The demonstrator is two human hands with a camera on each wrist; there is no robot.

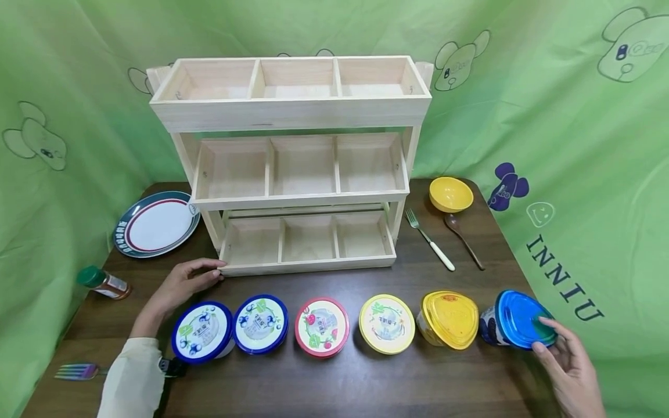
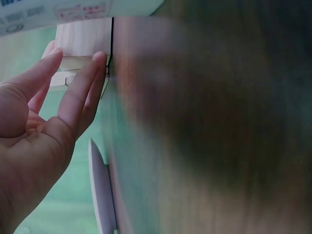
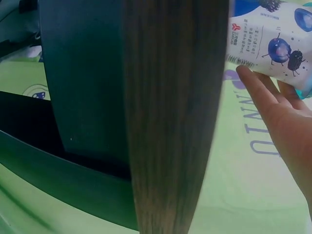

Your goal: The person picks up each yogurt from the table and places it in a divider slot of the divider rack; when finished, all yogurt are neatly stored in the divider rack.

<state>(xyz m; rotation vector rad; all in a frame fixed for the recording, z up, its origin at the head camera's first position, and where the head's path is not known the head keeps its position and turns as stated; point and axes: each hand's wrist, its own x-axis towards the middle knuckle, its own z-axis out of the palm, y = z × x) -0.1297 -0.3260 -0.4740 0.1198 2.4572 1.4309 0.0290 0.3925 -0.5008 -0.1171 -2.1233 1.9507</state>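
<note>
My left hand (image 1: 186,283) touches the front left corner of the lowest tray of the wooden rack (image 1: 308,266), its fingers fairly straight. In the left wrist view, those fingertips (image 2: 99,56) meet pale wood. At the far right of a row of lidded tubs, my right hand (image 1: 571,363) holds the blue-lidded tub (image 1: 522,320) between thumb and fingers. Blueberries are printed on this tub (image 3: 265,41) in the right wrist view; its far side is hidden. Beside it is a tub with a yellow lid (image 1: 450,319).
Blue-rimmed tubs (image 1: 202,332), a red-rimmed tub (image 1: 322,327) and a pale yellow tub (image 1: 387,324) line the front. Left are a plate (image 1: 162,224), a spice jar (image 1: 104,283) and a rainbow fork (image 1: 76,371). Right are a bowl (image 1: 450,195), a spoon (image 1: 464,241) and a white-handled fork (image 1: 430,240).
</note>
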